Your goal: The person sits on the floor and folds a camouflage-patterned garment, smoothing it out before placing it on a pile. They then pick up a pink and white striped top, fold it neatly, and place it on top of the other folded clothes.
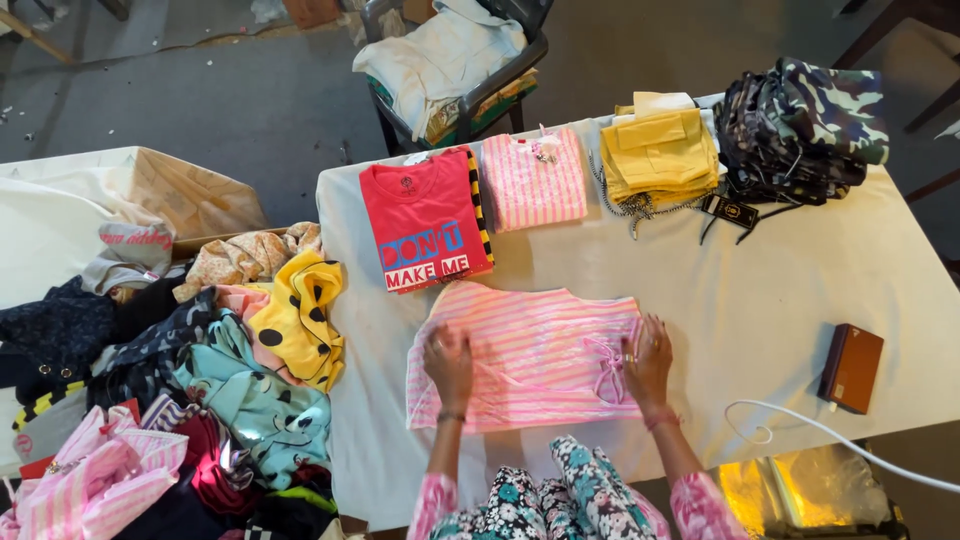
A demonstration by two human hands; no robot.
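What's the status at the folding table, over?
Left hand and right hand flat, fingers spread, on the pink striped top. Top lies partly folded on the table. Red shirt just beyond, not touching.

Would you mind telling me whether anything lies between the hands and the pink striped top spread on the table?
Nothing visible does. The left hand and right hand both rest flat, directly on the pink striped top. The folded red shirt and the brown box lie apart from it on the table.

The white cable [840,435] runs off the right edge, and the clothes heap [160,400] is cut off at left.
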